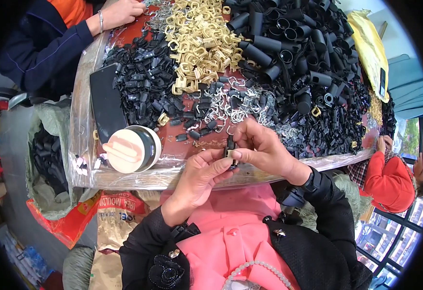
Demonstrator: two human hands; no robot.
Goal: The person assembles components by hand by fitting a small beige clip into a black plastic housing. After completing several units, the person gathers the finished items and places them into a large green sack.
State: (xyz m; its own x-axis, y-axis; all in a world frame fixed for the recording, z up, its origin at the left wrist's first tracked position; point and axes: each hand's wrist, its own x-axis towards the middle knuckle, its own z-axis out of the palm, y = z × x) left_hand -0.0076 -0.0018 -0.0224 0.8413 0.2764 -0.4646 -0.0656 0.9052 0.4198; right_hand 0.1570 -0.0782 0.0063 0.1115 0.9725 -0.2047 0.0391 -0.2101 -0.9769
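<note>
- Two bare hands: left hand (pixel 199 175) and right hand (pixel 264 152), both pinching one small black part (pixel 230 146) between fingertips, at the near edge of the table (pixel 119 181).
- One cream-lidded cup (pixel 126 151), left of the hands.
- One dark flat slab (pixel 104 99) beyond it.
- One heap of yellowish loops (pixel 197 41), one of black tubes (pixel 268 43): too many to count.
- Two other people (pixel 390 186), left and right.

Near the surface's near edge, a hand could pass low over the red tabletop (pixel 177 149) between the round dark container with a pale pink lid (pixel 133 147) and the left hand (pixel 198 174). The right hand (pixel 262 150) obstructs mid-edge. Farther in, bent silver wire hooks (pixel 228 106) hinder passage; heaped gold-coloured loops (pixel 197 36) and black plastic tubes (pixel 293 38) crowd the far side.
</note>
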